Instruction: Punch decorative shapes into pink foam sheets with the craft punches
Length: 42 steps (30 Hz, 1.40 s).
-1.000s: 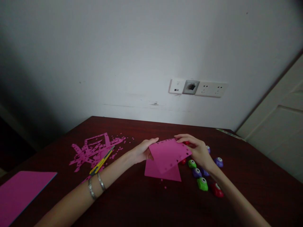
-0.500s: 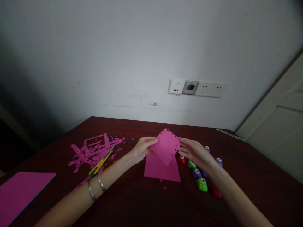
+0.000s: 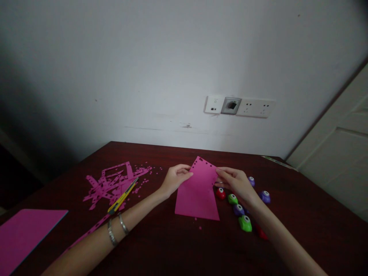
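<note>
My left hand (image 3: 176, 179) pinches the left edge of a pink sheet of paper with punched holes (image 3: 202, 168) between thumb and fingers. The small dark holes run along its upper edges and there is a larger one at the top corner. Its right corner is gripped by my right hand (image 3: 235, 183), thumb on top and fingers behind. Under it a plain pink sheet (image 3: 197, 209) lies flat on the table. Their shared colour hides where the lower edge of the held sheet ends. Several craft punches (image 3: 245, 223), red, green and purple, stand beside and partly behind my right forearm.
Left of my left hand are pink paper scraps (image 3: 107, 186) and a yellow utility knife (image 3: 123, 197). Tiny punched-out bits (image 3: 143, 170) are scattered nearby. A larger pink sheet (image 3: 31, 234) lies at the table's left. Behind the dark red table (image 3: 161, 245), the wall carries sockets (image 3: 255, 108).
The punched sheet has turned in my hands and its top corner has shifted slightly left. My left thumb has slid along its edge. The things on the table stay where they were.
</note>
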Tool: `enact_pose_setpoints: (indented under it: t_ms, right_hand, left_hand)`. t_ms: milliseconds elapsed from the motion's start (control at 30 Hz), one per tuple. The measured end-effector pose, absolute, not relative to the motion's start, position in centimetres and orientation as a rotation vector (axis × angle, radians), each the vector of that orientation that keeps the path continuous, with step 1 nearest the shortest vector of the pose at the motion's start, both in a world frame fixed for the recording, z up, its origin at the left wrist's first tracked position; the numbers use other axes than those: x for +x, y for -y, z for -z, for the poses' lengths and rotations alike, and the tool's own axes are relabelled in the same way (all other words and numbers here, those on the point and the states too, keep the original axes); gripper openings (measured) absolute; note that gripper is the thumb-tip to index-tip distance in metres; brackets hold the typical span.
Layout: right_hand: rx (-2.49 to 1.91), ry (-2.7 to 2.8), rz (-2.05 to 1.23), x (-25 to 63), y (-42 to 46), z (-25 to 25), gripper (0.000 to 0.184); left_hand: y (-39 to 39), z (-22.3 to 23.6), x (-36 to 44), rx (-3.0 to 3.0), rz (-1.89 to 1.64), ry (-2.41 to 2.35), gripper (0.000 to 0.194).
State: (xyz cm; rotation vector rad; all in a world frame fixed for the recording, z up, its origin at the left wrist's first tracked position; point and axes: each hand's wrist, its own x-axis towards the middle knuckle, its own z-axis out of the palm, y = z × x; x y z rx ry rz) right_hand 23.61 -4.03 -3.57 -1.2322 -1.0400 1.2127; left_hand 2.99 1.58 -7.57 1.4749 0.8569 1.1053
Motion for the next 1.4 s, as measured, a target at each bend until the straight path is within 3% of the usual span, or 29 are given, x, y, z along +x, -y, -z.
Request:
enact_pose_setpoints:
  t_ms: [400, 1400]
  right_hand:
    - [-1.252, 1.117, -1.204, 23.6, 4.0, 3.7, 0.026]
    - [-1.476, 1.237, -1.207, 24.1, 3.6, 4.7, 0.022]
  left_hand:
    - [-1.9, 7.9, 2.8, 1.671, -1.087, -0.8, 0.02]
    - [-2.2, 7.4, 2.2, 1.656, -0.941, -0.79, 0.023]
